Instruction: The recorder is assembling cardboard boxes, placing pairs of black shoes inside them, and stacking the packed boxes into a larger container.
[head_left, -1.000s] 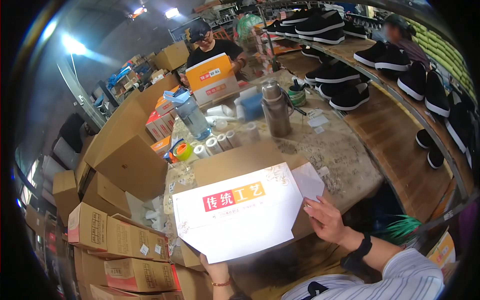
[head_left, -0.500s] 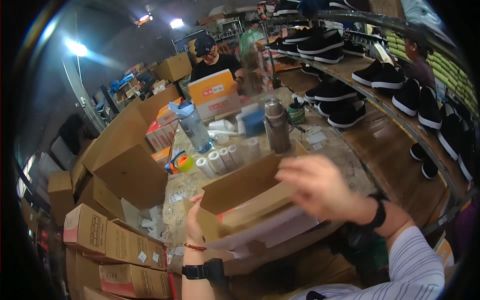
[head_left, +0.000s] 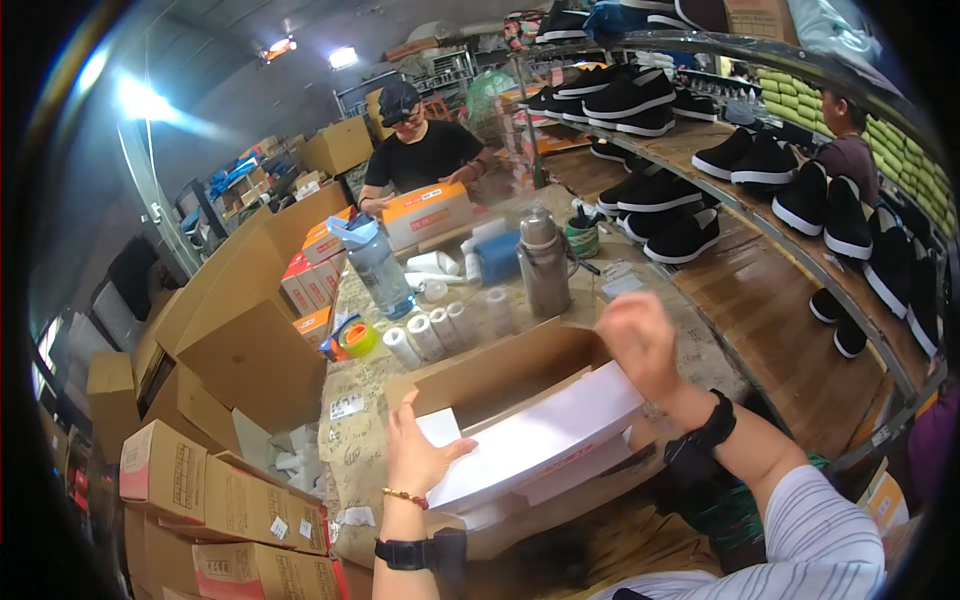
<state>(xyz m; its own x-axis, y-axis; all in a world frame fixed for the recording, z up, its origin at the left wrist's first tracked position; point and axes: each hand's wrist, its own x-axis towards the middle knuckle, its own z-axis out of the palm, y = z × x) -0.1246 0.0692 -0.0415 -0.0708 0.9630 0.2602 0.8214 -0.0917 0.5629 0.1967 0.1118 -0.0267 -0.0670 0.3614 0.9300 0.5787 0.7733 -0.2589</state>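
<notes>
There are two bare hands (head_left: pixel 418 455) and one open white-and-brown cardboard box (head_left: pixel 560 435). I count five upright white rolls (head_left: pixel 401 349), one blue plastic bottle (head_left: pixel 380 275) and one silver metal flask (head_left: pixel 543 270).

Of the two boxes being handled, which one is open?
The white box at the person's left hand, its brown inside showing; the co-worker's orange-topped box looks shut.

L fingers (head_left: pixel 406 414) up w/ thumb (head_left: pixel 459 448) out — R fingers (head_left: pixel 628 313) higher, blurred.
</notes>
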